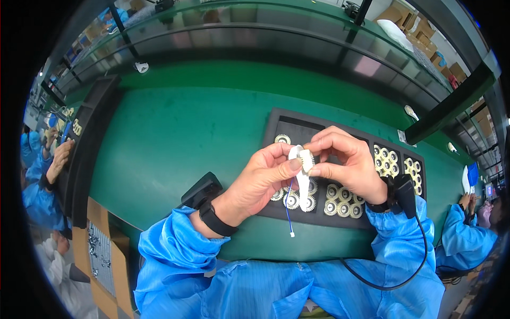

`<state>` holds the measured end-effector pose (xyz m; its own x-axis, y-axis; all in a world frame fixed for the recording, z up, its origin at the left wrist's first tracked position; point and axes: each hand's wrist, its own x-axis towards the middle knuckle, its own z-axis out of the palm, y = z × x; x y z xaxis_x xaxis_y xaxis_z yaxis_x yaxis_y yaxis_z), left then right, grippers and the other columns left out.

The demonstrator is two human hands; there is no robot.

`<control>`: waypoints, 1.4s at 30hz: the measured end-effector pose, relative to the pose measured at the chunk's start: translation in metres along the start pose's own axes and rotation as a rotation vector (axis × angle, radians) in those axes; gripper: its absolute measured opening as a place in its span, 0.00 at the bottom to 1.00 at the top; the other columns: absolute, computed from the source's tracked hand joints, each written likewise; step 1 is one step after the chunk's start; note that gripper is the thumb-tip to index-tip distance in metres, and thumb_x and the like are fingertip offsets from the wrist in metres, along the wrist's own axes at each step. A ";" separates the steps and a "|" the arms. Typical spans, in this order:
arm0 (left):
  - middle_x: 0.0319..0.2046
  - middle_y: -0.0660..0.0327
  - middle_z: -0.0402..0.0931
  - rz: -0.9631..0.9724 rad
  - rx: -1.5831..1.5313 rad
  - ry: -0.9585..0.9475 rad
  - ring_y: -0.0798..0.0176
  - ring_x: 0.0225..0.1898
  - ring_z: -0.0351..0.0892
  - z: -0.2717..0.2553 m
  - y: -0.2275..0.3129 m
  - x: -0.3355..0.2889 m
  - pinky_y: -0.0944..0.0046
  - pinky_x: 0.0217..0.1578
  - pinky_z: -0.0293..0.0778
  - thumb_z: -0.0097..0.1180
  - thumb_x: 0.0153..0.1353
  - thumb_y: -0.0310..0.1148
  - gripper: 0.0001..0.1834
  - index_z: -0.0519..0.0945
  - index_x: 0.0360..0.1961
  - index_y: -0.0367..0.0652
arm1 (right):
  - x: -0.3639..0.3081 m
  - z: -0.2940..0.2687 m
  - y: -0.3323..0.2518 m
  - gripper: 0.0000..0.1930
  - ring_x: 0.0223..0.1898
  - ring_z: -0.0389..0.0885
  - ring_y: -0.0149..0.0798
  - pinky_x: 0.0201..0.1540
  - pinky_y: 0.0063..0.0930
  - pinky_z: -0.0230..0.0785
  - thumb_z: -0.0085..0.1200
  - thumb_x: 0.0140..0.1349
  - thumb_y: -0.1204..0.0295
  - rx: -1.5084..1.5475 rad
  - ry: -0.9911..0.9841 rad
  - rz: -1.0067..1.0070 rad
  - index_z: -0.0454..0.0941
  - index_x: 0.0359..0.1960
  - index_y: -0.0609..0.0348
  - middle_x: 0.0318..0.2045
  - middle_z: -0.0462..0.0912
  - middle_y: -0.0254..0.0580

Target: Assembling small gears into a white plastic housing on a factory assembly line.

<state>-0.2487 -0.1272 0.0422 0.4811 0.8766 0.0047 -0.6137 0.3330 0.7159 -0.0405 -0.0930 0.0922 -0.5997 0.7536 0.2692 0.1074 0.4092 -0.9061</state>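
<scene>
- Above the near-left part of a black compartment tray (297, 125), your left hand (264, 178) grips a slim white piece (303, 192), thumb and fingers pinched near its upper end.
- Over that same tray, your right hand (345, 158) comes in from the right, thumb and forefinger narrowed about a cream toothed gear (307, 160).
- The gear sits against the upper part of the white piece, between your two hands and above the tray; whether the two are joined, you cannot tell from this angle.
- A thin blue wire (287, 206) hangs below your left hand, its small white connector (292, 234) dangling past the tray's near edge.
- Cream gears with dark centres (344, 196) fill a near compartment of the tray, below your right hand; more gears (386, 158) lie grouped in the tray's right half.
- One loose gear (282, 139) rests in the tray's left part, just beyond your left fingertips.
- Black bands circle your wrists, and a black cable (425, 250) loops from your right wrist, nearer to you than the tray.
- The green tabletop (170, 141) spreads to the left of the tray, ending at a long black holder (94, 125).
- A co-worker's hand (58, 159) reaches that holder, well left of the tray; another person in a blue sleeve (467, 242) sits to the tray's right.
</scene>
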 end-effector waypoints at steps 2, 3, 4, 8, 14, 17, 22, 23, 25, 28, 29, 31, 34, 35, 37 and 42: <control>0.45 0.60 0.76 -0.017 0.028 -0.008 0.68 0.48 0.76 0.006 0.005 -0.004 0.66 0.51 0.73 0.60 0.63 0.34 0.20 0.71 0.52 0.38 | 0.000 0.002 -0.001 0.17 0.41 0.78 0.33 0.44 0.24 0.71 0.67 0.51 0.76 -0.112 -0.002 -0.116 0.81 0.44 0.62 0.42 0.78 0.42; 0.45 0.60 0.76 -0.034 0.060 -0.016 0.68 0.49 0.76 0.009 0.006 -0.006 0.66 0.51 0.73 0.61 0.62 0.33 0.20 0.71 0.52 0.39 | -0.001 0.003 -0.003 0.17 0.40 0.79 0.34 0.43 0.24 0.73 0.68 0.51 0.75 -0.224 -0.002 -0.235 0.82 0.44 0.62 0.41 0.79 0.43; 0.45 0.60 0.76 -0.036 0.062 -0.016 0.68 0.49 0.76 0.010 0.006 -0.006 0.66 0.51 0.73 0.61 0.62 0.33 0.20 0.71 0.52 0.39 | -0.002 0.004 -0.009 0.18 0.43 0.80 0.38 0.45 0.28 0.74 0.69 0.50 0.74 -0.196 0.010 -0.201 0.82 0.44 0.61 0.42 0.79 0.45; 0.49 0.58 0.74 0.110 0.083 -0.039 0.65 0.50 0.75 0.016 0.016 -0.004 0.64 0.52 0.73 0.63 0.60 0.32 0.24 0.69 0.54 0.40 | 0.001 0.005 -0.007 0.24 0.44 0.80 0.38 0.44 0.27 0.75 0.66 0.54 0.75 -0.318 0.016 -0.348 0.76 0.54 0.62 0.44 0.78 0.46; 0.52 0.56 0.69 0.305 0.250 0.132 0.63 0.54 0.72 0.019 0.017 0.002 0.63 0.52 0.74 0.65 0.54 0.22 0.33 0.63 0.59 0.38 | -0.005 0.018 -0.011 0.25 0.29 0.77 0.24 0.30 0.20 0.72 0.52 0.66 0.74 0.509 -0.103 0.297 0.62 0.65 0.66 0.39 0.79 0.38; 0.56 0.54 0.68 0.390 0.399 0.222 0.62 0.54 0.72 0.015 0.003 0.009 0.64 0.54 0.72 0.65 0.54 0.23 0.34 0.63 0.61 0.38 | 0.014 -0.005 0.006 0.21 0.24 0.72 0.22 0.28 0.16 0.67 0.49 0.66 0.77 0.191 -0.144 0.339 0.69 0.60 0.65 0.32 0.79 0.33; 0.54 0.53 0.69 0.382 0.516 0.292 0.63 0.48 0.76 0.006 -0.004 0.003 0.65 0.50 0.73 0.56 0.61 0.21 0.24 0.66 0.58 0.36 | 0.083 -0.076 0.064 0.12 0.22 0.69 0.21 0.24 0.17 0.63 0.51 0.65 0.70 -0.224 0.086 0.529 0.79 0.42 0.66 0.24 0.78 0.31; 0.52 0.54 0.70 0.374 0.526 0.277 0.64 0.47 0.77 0.006 -0.005 0.002 0.65 0.50 0.73 0.56 0.61 0.21 0.22 0.67 0.56 0.36 | 0.093 -0.092 0.086 0.12 0.22 0.69 0.22 0.24 0.18 0.62 0.51 0.65 0.69 -0.197 0.132 0.578 0.79 0.42 0.66 0.23 0.78 0.31; 0.51 0.55 0.71 0.371 0.552 0.256 0.64 0.46 0.77 0.003 -0.008 -0.002 0.65 0.50 0.73 0.56 0.61 0.21 0.21 0.68 0.56 0.35 | 0.107 -0.107 0.115 0.12 0.25 0.72 0.22 0.25 0.17 0.63 0.52 0.65 0.69 -0.147 0.209 0.629 0.80 0.43 0.65 0.26 0.80 0.32; 0.50 0.55 0.72 0.414 0.676 0.271 0.65 0.47 0.76 -0.002 -0.009 0.002 0.65 0.49 0.74 0.55 0.61 0.20 0.20 0.69 0.54 0.34 | 0.115 -0.138 0.183 0.13 0.31 0.79 0.29 0.31 0.23 0.70 0.53 0.63 0.69 -0.356 0.414 0.522 0.81 0.44 0.64 0.31 0.84 0.38; 0.50 0.55 0.72 0.438 0.776 0.294 0.65 0.48 0.75 -0.006 -0.009 0.001 0.66 0.48 0.74 0.54 0.61 0.20 0.19 0.70 0.54 0.34 | 0.115 -0.141 0.184 0.13 0.31 0.79 0.29 0.31 0.23 0.70 0.53 0.63 0.69 -0.354 0.403 0.530 0.81 0.44 0.64 0.31 0.84 0.38; 0.48 0.56 0.74 0.452 0.843 0.344 0.63 0.48 0.75 -0.007 -0.002 0.002 0.65 0.48 0.73 0.56 0.58 0.20 0.18 0.73 0.51 0.36 | 0.110 -0.146 0.173 0.15 0.37 0.84 0.46 0.41 0.33 0.75 0.56 0.59 0.67 -1.255 0.437 0.150 0.81 0.46 0.58 0.35 0.85 0.51; 0.45 0.55 0.75 0.629 1.355 0.466 0.56 0.49 0.75 -0.008 0.008 0.004 0.61 0.50 0.71 0.61 0.52 0.22 0.18 0.76 0.46 0.39 | 0.097 -0.128 0.103 0.14 0.40 0.84 0.50 0.45 0.35 0.75 0.56 0.59 0.67 -0.856 0.346 0.107 0.82 0.44 0.61 0.38 0.84 0.53; 0.48 0.54 0.74 0.636 1.403 0.455 0.52 0.51 0.73 -0.010 0.009 0.005 0.57 0.53 0.69 0.61 0.52 0.23 0.18 0.76 0.46 0.39 | 0.092 -0.114 0.064 0.14 0.42 0.83 0.50 0.46 0.35 0.75 0.56 0.59 0.68 -0.712 0.239 0.213 0.82 0.43 0.63 0.39 0.84 0.53; 0.52 0.51 0.72 0.612 1.557 0.453 0.48 0.56 0.69 -0.013 0.011 0.006 0.54 0.57 0.66 0.61 0.52 0.26 0.19 0.76 0.47 0.39 | 0.072 -0.087 0.028 0.13 0.44 0.83 0.42 0.48 0.33 0.74 0.57 0.60 0.72 -0.685 0.008 0.228 0.81 0.46 0.62 0.42 0.84 0.48; 0.56 0.46 0.68 0.552 1.679 0.445 0.43 0.61 0.64 -0.027 -0.004 0.013 0.50 0.60 0.63 0.61 0.52 0.27 0.21 0.75 0.49 0.37 | 0.027 -0.010 0.026 0.16 0.46 0.78 0.49 0.50 0.38 0.72 0.59 0.54 0.76 -0.741 -0.138 -0.175 0.79 0.47 0.60 0.42 0.80 0.46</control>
<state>-0.2567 -0.1076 0.0207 0.1084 0.8632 0.4931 0.7177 -0.4112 0.5620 -0.0458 -0.0571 0.0790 -0.7448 0.5955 0.3011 0.4756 0.7903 -0.3864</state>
